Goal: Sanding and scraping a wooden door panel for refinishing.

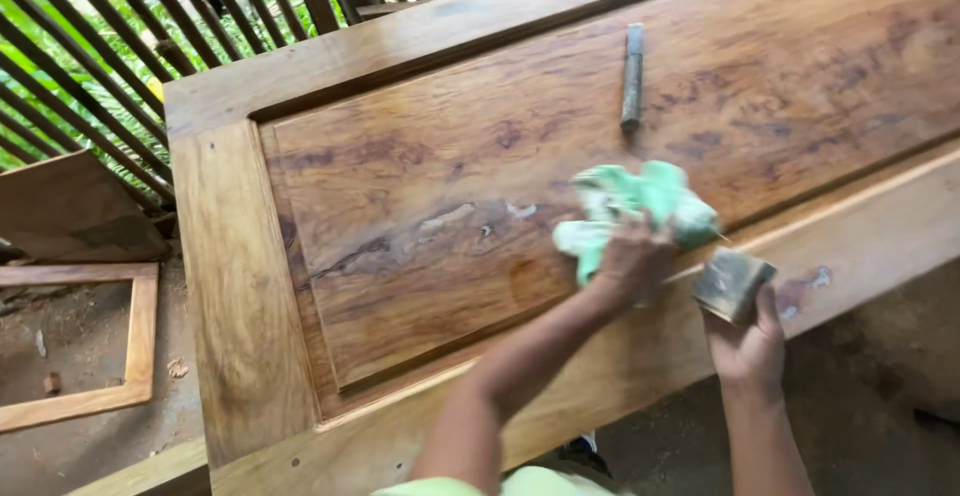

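A large wooden door (420, 206) lies flat, its recessed centre panel framed by lighter rails. The left hand (632, 258) is closed over a crumpled pale green cloth (630, 206) and presses it onto the panel close to the near long edge of the door, just where the panel meets the near rail. Most of the cloth bunches out beyond the knuckles, toward the far edge and to either side, while the fingers cover its near part. The right hand (748, 341) sits just beside the left one, on the near rail, and grips a small greyish sanding block (733, 282) with the fingers wrapped under it; the block tilts up off the wood, and its upper corner comes very near the right end of the cloth, though I cannot tell whether they touch. A slim dark tool (632, 76), like a stubby stick or pencil, lies on the panel well apart from both hands, toward the far edge of the door. A few pale patches mark the wood left of the cloth. Beyond the far edge stands a slatted dark fence (120, 46) with greenery behind it, and a bare wooden frame (140, 341) rests on the dirt ground past the left end of the door.
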